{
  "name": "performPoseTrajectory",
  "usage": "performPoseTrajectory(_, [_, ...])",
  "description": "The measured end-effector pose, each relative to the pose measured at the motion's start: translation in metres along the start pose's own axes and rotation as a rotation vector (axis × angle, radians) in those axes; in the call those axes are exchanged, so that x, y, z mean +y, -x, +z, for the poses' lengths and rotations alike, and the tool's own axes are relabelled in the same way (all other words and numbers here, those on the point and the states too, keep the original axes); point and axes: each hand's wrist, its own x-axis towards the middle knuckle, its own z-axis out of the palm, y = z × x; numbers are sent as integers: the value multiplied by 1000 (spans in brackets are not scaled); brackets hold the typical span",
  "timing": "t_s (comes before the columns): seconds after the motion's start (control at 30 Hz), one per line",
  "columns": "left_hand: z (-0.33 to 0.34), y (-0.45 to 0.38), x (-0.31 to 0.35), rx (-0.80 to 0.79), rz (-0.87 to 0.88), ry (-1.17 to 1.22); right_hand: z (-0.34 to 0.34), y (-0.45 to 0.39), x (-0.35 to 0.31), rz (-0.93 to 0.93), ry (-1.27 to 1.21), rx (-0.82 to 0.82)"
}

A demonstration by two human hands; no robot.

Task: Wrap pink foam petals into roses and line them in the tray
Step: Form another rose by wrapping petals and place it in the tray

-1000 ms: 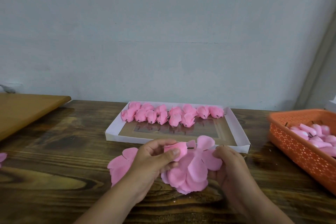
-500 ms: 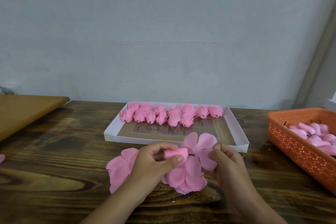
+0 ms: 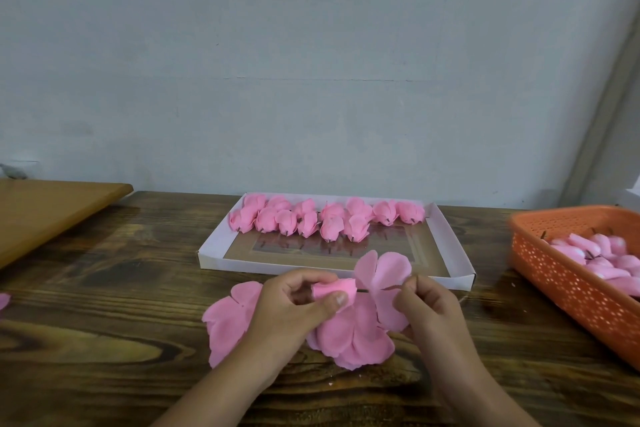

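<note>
The left hand pinches a small rolled pink bud between thumb and curled fingers, holding it sideways with its thin dark stem pointing toward the right hand. The right hand pinches the stem's far tip, and its fingers close on a flat petal layer already threaded onto that stem. Compared with a second ago, this layer stands more upright, clear of the pile, and the stem now shows between bud and petals. That suggests the threading is done and the wrapping of this layer round the bud comes next.

Under both hands lies a loose heap of foam petals, and another petal sheet spreads out from beneath the left wrist, all flat on the wooden counter.

Just beyond the hands sits the white tray. Finished roses fill its far edge in roughly two rows, stems toward the person; the near half of the tray is bare, so much lining-up remains.

Off to the right of the right hand, an orange basket holds more pink buds on stems, the likely supply. Far out to the left of the left hand a lighter wooden board angles in, and a stray petal peeks at the edge of view.
</note>
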Motion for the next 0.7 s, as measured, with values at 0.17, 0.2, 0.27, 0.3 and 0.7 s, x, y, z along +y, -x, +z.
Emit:
performPoseTrajectory(0.17, [-1, 0, -2, -2, 21, -25, 1, 1, 0, -43, 29, -23])
performPoseTrajectory(0.2, [-1, 0, -2, -3, 28, -36, 1, 1, 0, -54, 25, -35])
performPoseTrajectory(0.27, [0, 0, -2, -10, 42, -45, 1, 2, 1, -93, 28, -60])
performPoseTrajectory(0.3, [0, 0, -2, -14, 48, -41, 1, 2, 1, -119, 37, -69])
performPoseTrajectory(0.7, [1, 1, -2, -13, 52, -65, 4, 0, 10, -118, 78, -24])
